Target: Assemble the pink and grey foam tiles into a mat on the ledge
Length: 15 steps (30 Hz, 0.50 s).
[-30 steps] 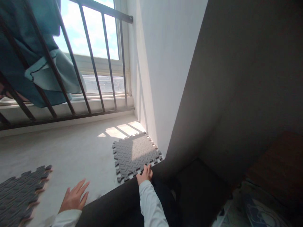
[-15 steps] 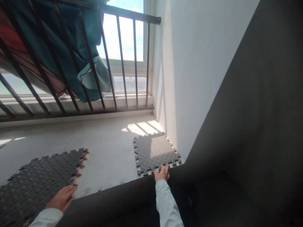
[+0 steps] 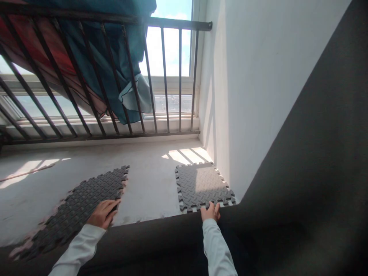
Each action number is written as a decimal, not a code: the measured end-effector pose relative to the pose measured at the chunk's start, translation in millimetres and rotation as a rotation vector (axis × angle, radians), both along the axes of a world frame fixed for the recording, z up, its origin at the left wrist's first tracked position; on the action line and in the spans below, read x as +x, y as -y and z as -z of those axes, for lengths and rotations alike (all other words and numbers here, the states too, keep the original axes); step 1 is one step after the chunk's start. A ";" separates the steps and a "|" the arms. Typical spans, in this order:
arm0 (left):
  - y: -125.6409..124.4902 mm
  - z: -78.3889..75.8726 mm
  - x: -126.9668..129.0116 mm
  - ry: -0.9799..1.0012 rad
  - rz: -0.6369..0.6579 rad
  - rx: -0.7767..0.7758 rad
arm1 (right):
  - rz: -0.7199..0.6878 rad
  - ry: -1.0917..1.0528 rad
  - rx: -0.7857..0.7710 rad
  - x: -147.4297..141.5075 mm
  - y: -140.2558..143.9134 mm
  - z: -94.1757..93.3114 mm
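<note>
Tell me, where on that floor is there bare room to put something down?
Bare concrete floor lies between the large dark-grey interlocking foam mat under the left hand and the small grey square foam tile touched by the right hand. More lies beyond both mats, up to the black metal railing. The corner by the white wall is filled.

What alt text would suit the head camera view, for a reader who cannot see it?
Left hand lies flat on a large grey foam mat; right hand touches the near edge of a smaller mat by the white wall. Cloths hang on the window railing.
</note>
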<state>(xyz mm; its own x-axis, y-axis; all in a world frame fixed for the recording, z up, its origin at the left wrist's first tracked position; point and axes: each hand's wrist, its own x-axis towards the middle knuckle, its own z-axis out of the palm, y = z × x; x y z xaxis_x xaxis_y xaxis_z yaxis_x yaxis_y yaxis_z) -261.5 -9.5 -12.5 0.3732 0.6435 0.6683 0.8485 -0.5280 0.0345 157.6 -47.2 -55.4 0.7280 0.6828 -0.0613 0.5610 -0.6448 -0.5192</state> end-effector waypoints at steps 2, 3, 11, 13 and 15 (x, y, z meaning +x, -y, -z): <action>-7.2 -5.7 40.8 0.054 0.031 0.016 | 0.004 0.004 0.009 -2.1 -0.9 0.3; -10.6 -5.6 64.4 0.077 0.051 0.007 | 0.005 0.007 0.013 -2.7 -1.0 0.5; -19.0 48.0 232.7 0.091 0.133 -0.256 | -0.003 0.041 0.036 5.0 6.0 2.8; -18.2 61.0 249.9 0.087 0.086 -0.297 | -0.004 0.042 0.033 8.0 8.0 2.3; -18.2 68.4 258.3 0.105 0.053 -0.328 | -0.010 0.039 0.025 9.8 9.2 1.2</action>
<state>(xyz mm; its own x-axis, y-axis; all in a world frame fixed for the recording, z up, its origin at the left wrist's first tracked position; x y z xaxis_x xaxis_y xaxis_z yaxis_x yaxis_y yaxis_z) -3.2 8.7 -80.9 0.3522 0.8119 0.4656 0.8032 -0.5176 0.2949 167.3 -56.4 -56.5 0.7230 0.6907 -0.0158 0.5874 -0.6265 -0.5122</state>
